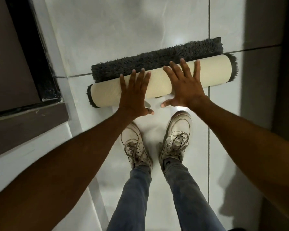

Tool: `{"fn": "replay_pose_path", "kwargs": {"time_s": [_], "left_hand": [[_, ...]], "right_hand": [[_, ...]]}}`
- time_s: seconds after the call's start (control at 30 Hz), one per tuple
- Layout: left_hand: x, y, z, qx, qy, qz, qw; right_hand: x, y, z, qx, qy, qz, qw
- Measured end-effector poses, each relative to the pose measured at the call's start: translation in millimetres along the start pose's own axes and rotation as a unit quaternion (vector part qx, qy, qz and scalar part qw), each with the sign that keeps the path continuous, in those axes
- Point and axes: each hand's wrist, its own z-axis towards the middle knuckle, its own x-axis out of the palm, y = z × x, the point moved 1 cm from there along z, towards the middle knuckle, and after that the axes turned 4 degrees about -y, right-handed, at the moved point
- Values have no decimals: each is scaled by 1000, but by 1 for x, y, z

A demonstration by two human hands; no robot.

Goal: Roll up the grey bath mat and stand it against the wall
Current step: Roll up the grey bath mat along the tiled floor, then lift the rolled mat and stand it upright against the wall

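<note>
Glossy pale floor tiles (117, 30), shaggy grey bath mat (157, 59) mostly rolled, left hand (133, 94) and right hand (185, 84) flat, fingers spread, gripping nothing

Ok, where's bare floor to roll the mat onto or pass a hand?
Bare tile lies beyond the mat's fuzzy edge, up to the frame's top, and between the roll's left end and the dark threshold. It is crowded on the near side: left hand, right hand and both shoes fill it.

Home bathrm, glossy pale floor tiles (173, 22), shaggy grey bath mat (157, 59)
</note>
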Motion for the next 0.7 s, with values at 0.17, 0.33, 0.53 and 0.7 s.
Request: {"fn": "replay_pose_path", "kwargs": {"time_s": [0.17, 0.33, 0.53, 0.7], "left_hand": [[-25, 23, 38, 9, 67, 24, 997], [-70, 50, 98, -2, 155, -82, 985], [-77, 72, 130, -5, 225, -176, 958], [-94, 85, 110, -47, 259, -233, 936]], "right_hand": [[-24, 25, 5, 102, -181, 161, 965], [-14, 75, -14, 434, -270, 689, 514], [-6, 41, 51, 385, -49, 888, 246], [-54, 42, 49, 422, -35, 867, 263]]}}
